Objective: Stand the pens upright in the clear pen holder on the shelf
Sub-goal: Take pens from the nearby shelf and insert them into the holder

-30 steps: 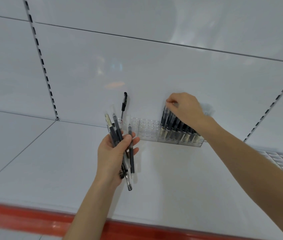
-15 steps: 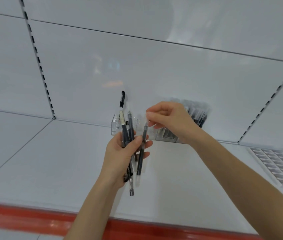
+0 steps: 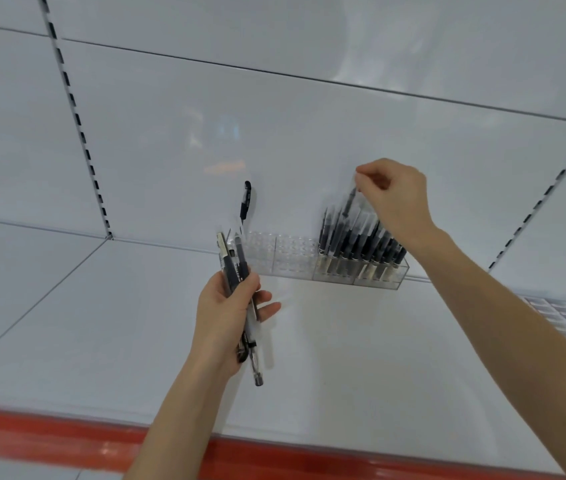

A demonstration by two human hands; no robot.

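- Grips a bundle of pens (image 3: 236, 268) in the left hand (image 3: 226, 306), fingers and thumb curled round the barrels, lower ends sticking out below the palm.
- Pinches the top of a single pen (image 3: 349, 202) between thumb and fingertips of the right hand (image 3: 395, 195), raised above the right part of the clear pen holder (image 3: 285, 261).
- Holds that pen tilted, its lower end down among the standing pens (image 3: 361, 244) (whether seated in a hole, cannot tell).
- Shows the holder at the back of the white shelf (image 3: 343, 358), close against the back panel (image 3: 274, 133), with its right compartments packed with dark pens, all tilted alike, and a lone pen (image 3: 246, 200) upright at the far left end.
- Places the left hand in front of the holder's left end, well apart from the right.
- Takes in a red strip (image 3: 67, 434) along the shelf's front edge, a slotted upright (image 3: 77, 123) on the panel to the left, and a white tray (image 3: 565, 320) at the right edge.
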